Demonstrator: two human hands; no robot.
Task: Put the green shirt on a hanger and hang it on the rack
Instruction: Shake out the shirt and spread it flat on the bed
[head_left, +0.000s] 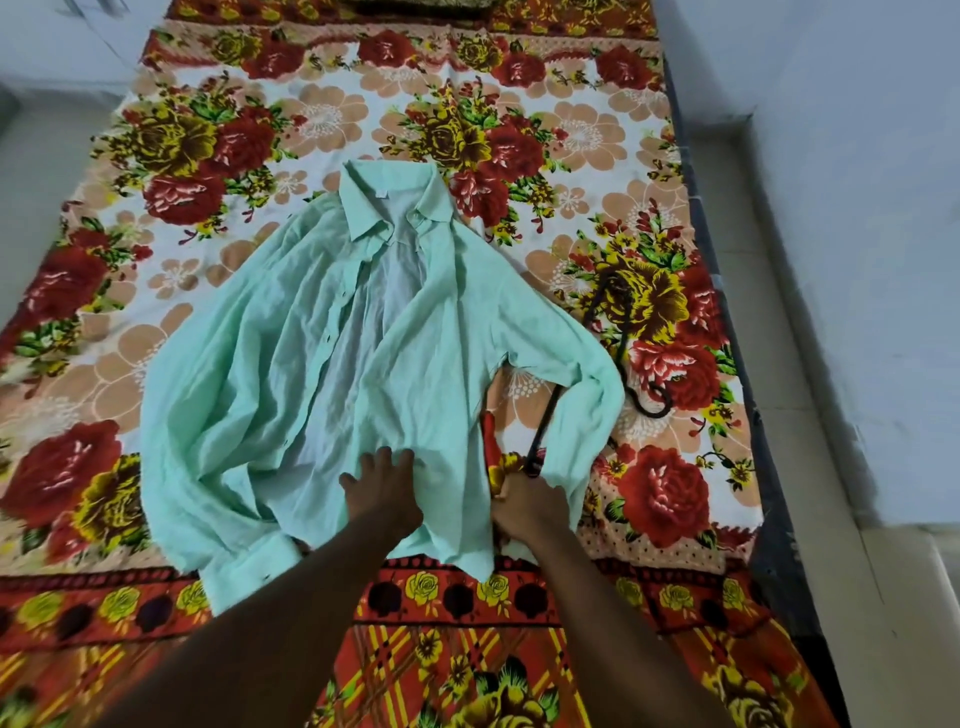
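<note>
Green shirt (322, 353) lies spread face up on the bed (597, 130), front open, collar (387, 208) at the far end and hem nearest the person. Head view, the only one supplied. The left hand (382, 493) rests flat on the hem near the middle, fingers straight and spread, pressing the cloth and gripping nothing. The right hand (527, 512) sits at the shirt's side edge, at the near end of the hanger (545, 421). Its fingers are turned down out of sight, so I cannot tell whether it holds the hanger, the cloth or nothing. The hanger is dark and thin. It lies beside the shirt and passes partly under one sleeve (587, 395), with its hook (655, 408) showing beyond that sleeve. Handling, as judged: the cloth looks thin, light and limp, already creased. It will sag and bunch when lifted and is likely to slide off a thin hanger unless seated square. The best hold appears to be at the collar and shoulders, with each hanger arm fed into a shoulder through the open front. The hanger looks stiff and light, and is best taken at the neck below the hook. Count: one shirt, one hanger, two hands. No rack is in view.
</note>
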